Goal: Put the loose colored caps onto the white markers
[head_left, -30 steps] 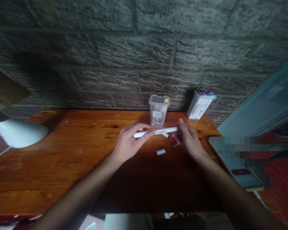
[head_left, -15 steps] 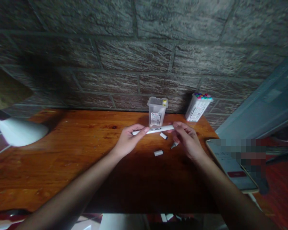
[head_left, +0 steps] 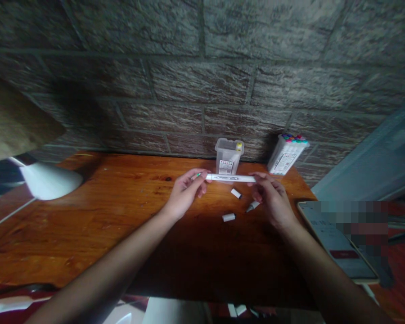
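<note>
A white marker (head_left: 231,178) with dark print on its barrel is held nearly level between my two hands above the wooden table. My left hand (head_left: 185,191) pinches its left end, where a small green spot shows between the fingers. On the right end, my right hand (head_left: 272,195) closes thumb and fingers, hiding that tip. Below lie two loose white caps, one the upper cap (head_left: 236,193), the other the lower cap (head_left: 228,217). A grey marker tip (head_left: 252,206) pokes out beside my right hand; whether it is held or lies on the table I cannot tell.
Behind the marker stands a clear plastic case (head_left: 227,155) with a yellow-ended marker inside. A full case of markers (head_left: 286,155) stands to its right by the stone wall. A phone (head_left: 337,243) lies at right, a white lamp base (head_left: 52,180) at left.
The marker has turned from a slight slant to nearly level, and its print faces me more. A green spot now shows at my left fingers. The whole view has shifted slightly.
</note>
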Motion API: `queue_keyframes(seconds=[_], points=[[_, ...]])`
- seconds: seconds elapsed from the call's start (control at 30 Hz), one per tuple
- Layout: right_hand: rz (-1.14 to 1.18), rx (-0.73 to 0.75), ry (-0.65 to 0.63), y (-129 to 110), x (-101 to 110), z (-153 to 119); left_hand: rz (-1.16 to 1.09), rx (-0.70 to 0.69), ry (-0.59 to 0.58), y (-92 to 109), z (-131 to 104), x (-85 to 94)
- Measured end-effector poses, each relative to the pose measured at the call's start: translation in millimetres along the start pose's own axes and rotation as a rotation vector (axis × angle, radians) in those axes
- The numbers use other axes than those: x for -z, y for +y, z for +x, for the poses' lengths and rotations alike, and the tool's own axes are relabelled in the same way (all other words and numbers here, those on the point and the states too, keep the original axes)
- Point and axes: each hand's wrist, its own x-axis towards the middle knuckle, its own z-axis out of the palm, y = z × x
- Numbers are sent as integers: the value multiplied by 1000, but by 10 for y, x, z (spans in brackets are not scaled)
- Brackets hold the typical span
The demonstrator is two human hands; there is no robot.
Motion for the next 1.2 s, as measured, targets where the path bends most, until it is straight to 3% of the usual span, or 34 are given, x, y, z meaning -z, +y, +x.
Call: queue_keyframes(seconds=[0.47, 0.57, 0.67, 0.8, 0.87, 0.93, 1.07, 1.2], points=[[-56, 13, -44, 34, 60, 3, 10, -45, 1, 32, 2, 15], [-263, -10, -260, -9, 49, -53, 35, -41, 9, 55, -8, 10], [-503, -22, -534, -37, -17, -161, 105, -20, -60, 61, -51, -44], [-653, 18, -666, 11, -74, -277, 111, 7, -225, 10, -106, -142], [-631, 73, -584, 16, -67, -271, 71, 5, -234, -23, -97, -141], [-549, 133, -397, -51, -62, -201, 75, -7, -171, -43, -62, -92], [-355, 252, -48, -412, -172, 144, 196, -27, -31, -67, 15, 45], [-366, 428, -18, -683, -368, 633, 226, 7, -16, -111, 23, 54]])
